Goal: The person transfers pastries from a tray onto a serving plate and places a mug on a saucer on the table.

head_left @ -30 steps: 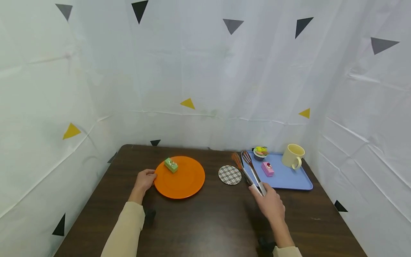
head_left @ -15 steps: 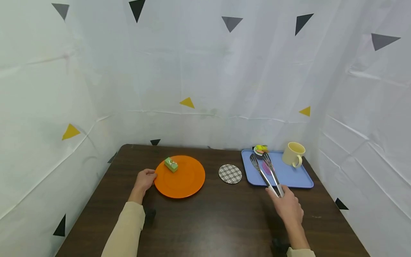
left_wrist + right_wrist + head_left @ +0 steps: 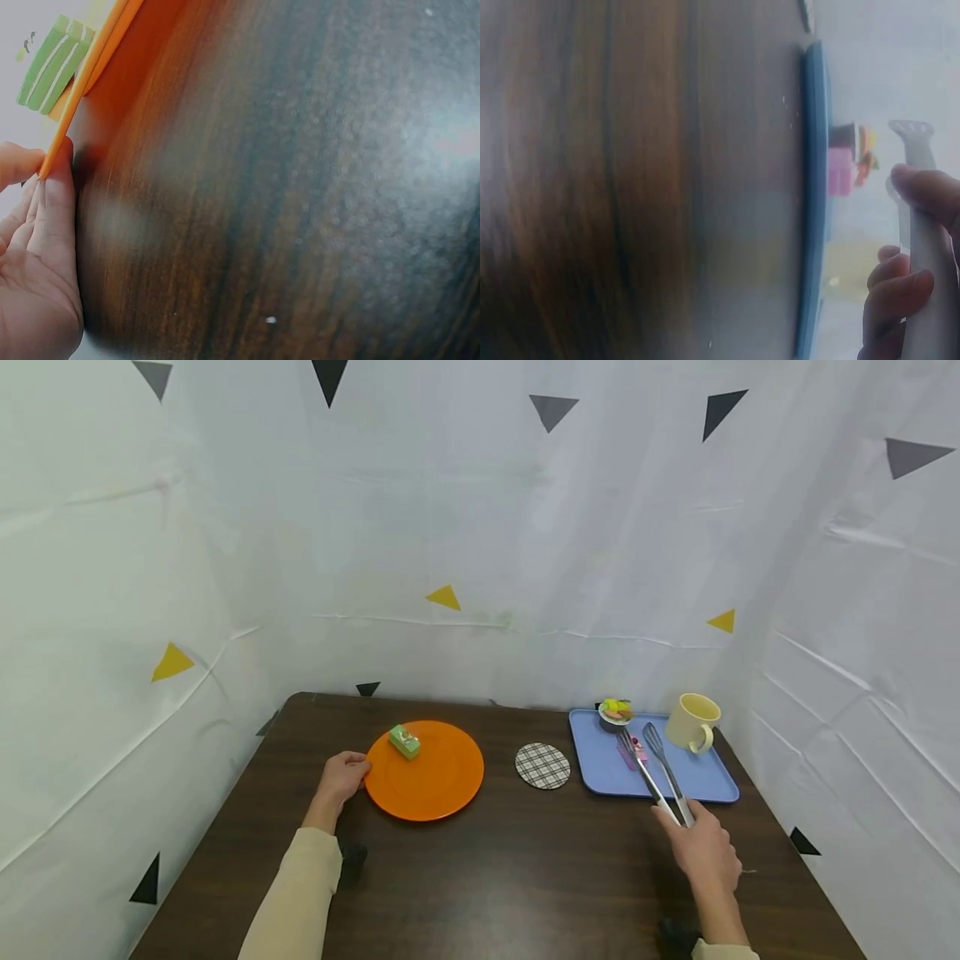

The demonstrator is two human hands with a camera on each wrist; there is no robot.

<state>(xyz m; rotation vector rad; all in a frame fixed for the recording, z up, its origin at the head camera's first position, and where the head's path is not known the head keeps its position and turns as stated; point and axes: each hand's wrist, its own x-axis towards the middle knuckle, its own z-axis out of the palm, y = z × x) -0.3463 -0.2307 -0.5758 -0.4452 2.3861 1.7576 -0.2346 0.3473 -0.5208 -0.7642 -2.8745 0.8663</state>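
My left hand [image 3: 340,781] pinches the left rim of an orange plate [image 3: 435,785]. In the left wrist view, thumb and fingers lie on opposite sides of the plate's edge [image 3: 69,120]. A green cake slice [image 3: 404,742] sits toward the plate's back left. With my right hand [image 3: 705,853] I grip metal tongs [image 3: 673,785] by their handle end, their two arms spread. Their heads reach over a blue tray [image 3: 600,768], one on each side of a pink cake slice [image 3: 641,749], partly hidden behind the nearer arm. The right wrist view shows fingers curled round the tongs.
On the tray, a dark cup [image 3: 615,720] with yellow and orange topping stands at the back left, and a yellow mug [image 3: 686,722] at the back right. A checked round coaster [image 3: 542,766] lies between plate and tray. White sheeting [image 3: 480,527] hangs behind the table.
My right hand has moved right with the tongs, from beside the coaster to over the tray and about the pink cake slice. The left hand has stayed at the plate's rim.
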